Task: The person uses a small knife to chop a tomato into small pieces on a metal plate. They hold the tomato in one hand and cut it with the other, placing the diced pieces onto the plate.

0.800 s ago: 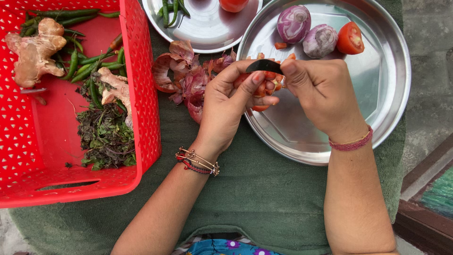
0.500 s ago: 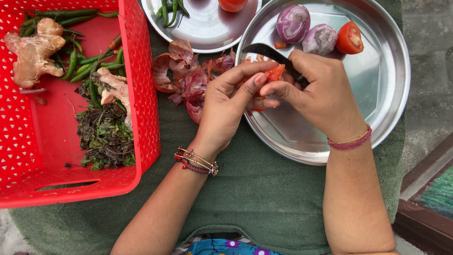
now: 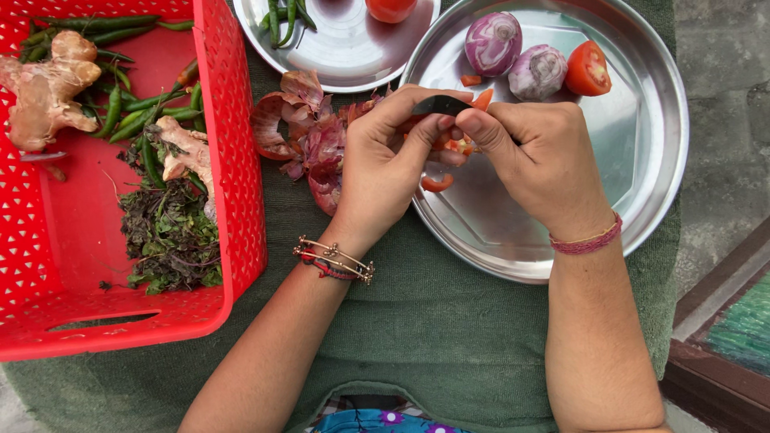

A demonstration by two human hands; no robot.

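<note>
**Tomato being cut over a steel plate**

Green cloth (image 3: 449,337) covers the work surface, with grey stone flooring showing past it at 3 o'clock. Much of the tomato piece (image 3: 483,99) is hidden behind the fingers; only an orange-red tip shows just right of the dark knife blade (image 3: 439,104), and the knife handle is buried in the right hand, so its shape cannot be made out. A second plate and the red basket are cut off by the top and left edges.

The left hand (image 3: 383,164) is curled closed, its fingertips pinching the tomato piece from the 9 o'clock side. The right hand (image 3: 539,160) is closed around the knife, thumb pressed near the blade, which lies across the top of the tomato piece at 12 o'clock of the fingers. A thin red sliver (image 3: 437,184) lies on the plate just below the left fingers.

Both hands work over the large steel plate (image 3: 561,256), which also holds two peeled purple onions (image 3: 493,42) and a tomato half (image 3: 588,68) at its 12 o'clock rim. The small steel plate (image 3: 345,64) carries a few green chillies and a whole tomato (image 3: 391,8). Onion skins (image 3: 309,128) are heaped on the cloth between basket and plates. The red basket (image 3: 241,160) contains ginger roots (image 3: 44,88), green chillies (image 3: 128,112) and dark leafy herbs (image 3: 168,232).
</note>
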